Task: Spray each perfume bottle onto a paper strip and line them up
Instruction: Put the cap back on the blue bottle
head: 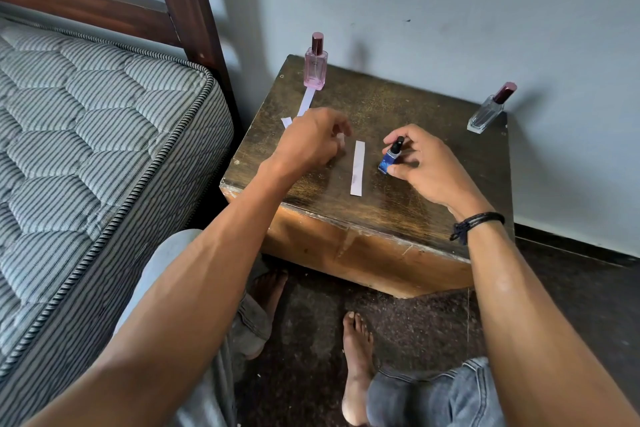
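small blue bottle held beside a paper strip

the right hand [422, 163] holds a small blue bottle [388, 159] just above the tabletop [398, 104]. the thumb and fingers [398, 135] wrap round it, and one fingertip is up near its black top. the bottle leans a bit, with its top toward 1 o'clock. a black band [476, 222] sits on that wrist.

a white paper strip [357, 168] lies flat near the middle of the tabletop, just beside the blue bottle, at its 9 o'clock. the strip runs from 12 to 6 o'clock.

the left hand [311, 142] is over the tabletop on the 9 o'clock side of that strip. its fingers curl down. a small pale thing shows by the fingertips, but it is blurry, so i cannot tell if the fingers hold it.

a pink bottle [315, 62] stands at the 11 o'clock corner. a second strip [306, 101] lies in front of it, reaching up to its base. the near end is hidden by the left hand. a small bit of paper [286, 121] lies at the edge at 10 o'clock.

a clear bottle [485, 113] with a dark red cap stands at the 2 o'clock corner, well apart from the others.

a bed [86, 149] is at 9 o'clock of the tabletop.
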`<state>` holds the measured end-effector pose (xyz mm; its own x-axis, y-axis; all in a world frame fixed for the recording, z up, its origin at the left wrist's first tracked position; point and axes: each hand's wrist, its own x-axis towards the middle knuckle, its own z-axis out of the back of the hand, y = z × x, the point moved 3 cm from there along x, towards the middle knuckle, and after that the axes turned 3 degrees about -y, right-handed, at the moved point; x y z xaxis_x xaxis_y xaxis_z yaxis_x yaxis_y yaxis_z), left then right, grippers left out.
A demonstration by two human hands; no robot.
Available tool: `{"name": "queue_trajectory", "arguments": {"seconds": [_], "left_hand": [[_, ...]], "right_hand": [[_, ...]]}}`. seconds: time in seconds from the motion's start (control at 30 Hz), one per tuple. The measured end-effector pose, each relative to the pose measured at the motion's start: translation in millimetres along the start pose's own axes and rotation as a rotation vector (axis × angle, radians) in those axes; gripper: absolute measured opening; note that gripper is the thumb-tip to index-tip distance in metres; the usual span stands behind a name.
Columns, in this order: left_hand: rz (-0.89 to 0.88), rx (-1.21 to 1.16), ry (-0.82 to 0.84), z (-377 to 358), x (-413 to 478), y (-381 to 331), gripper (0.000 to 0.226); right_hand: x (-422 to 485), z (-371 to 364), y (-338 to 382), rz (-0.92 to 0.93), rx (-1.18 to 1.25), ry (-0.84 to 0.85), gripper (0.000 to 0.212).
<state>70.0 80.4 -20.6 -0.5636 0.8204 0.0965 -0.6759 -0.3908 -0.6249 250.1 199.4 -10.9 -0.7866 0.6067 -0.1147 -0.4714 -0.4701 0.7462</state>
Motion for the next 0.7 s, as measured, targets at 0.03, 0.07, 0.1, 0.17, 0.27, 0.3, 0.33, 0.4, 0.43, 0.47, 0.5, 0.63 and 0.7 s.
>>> {"name": "queue_trajectory", "arguments": {"seconds": [0.03, 0.07, 0.1, 0.17, 0.27, 0.3, 0.33, 0.4, 0.43, 0.47, 0.5, 0.63, 0.7], "left_hand": [[0.005, -0.051, -0.028, 2, 0, -2, 0.017], [0.006, -0.119, -0.052, 5, 0, -4, 0.016], [0.001, -0.194, -0.07, 7, 0, -6, 0.015], [-0.025, -0.319, -0.092, 9, -1, -12, 0.015], [-0.062, -0.416, -0.07, 5, -3, -19, 0.016], [-0.076, -0.428, -0.054, 2, -3, -21, 0.015], [-0.093, -0.432, -0.039, 0, -4, -23, 0.016], [-0.117, -0.439, -0.022, -3, -5, -27, 0.017], [-0.121, -0.45, -0.023, -5, -5, -28, 0.017], [-0.121, -0.466, -0.029, -6, -6, -30, 0.018], [-0.12, -0.488, -0.038, -7, -7, -31, 0.018], [-0.128, -0.624, -0.093, -7, -9, -39, 0.029], [-0.141, -0.677, -0.124, -5, -10, -43, 0.033]], "right_hand": [[0, 1, 0, -0.001, -0.002, 0.005, 0.051], [0, 2, 1, -0.004, -0.004, 0.008, 0.055], [-1, 3, 1, -0.006, -0.006, 0.01, 0.058], [-2, 5, 4, 0.0, -0.024, -0.001, 0.061], [-2, 7, 7, 0.029, -0.04, -0.066, 0.06], [-2, 8, 8, 0.039, -0.035, -0.105, 0.058], [-3, 9, 10, 0.048, -0.023, -0.153, 0.055], [-4, 14, 14, 0.07, 0.015, -0.274, 0.046], [-5, 16, 16, 0.089, 0.034, -0.335, 0.042], [-7, 18, 18, 0.113, 0.055, -0.388, 0.038], [-8, 21, 20, 0.141, 0.085, -0.426, 0.035], [-10, 23, 25, 0.229, 0.2, -0.472, 0.015], [-11, 22, 26, 0.259, 0.209, -0.459, 0.014]]}}
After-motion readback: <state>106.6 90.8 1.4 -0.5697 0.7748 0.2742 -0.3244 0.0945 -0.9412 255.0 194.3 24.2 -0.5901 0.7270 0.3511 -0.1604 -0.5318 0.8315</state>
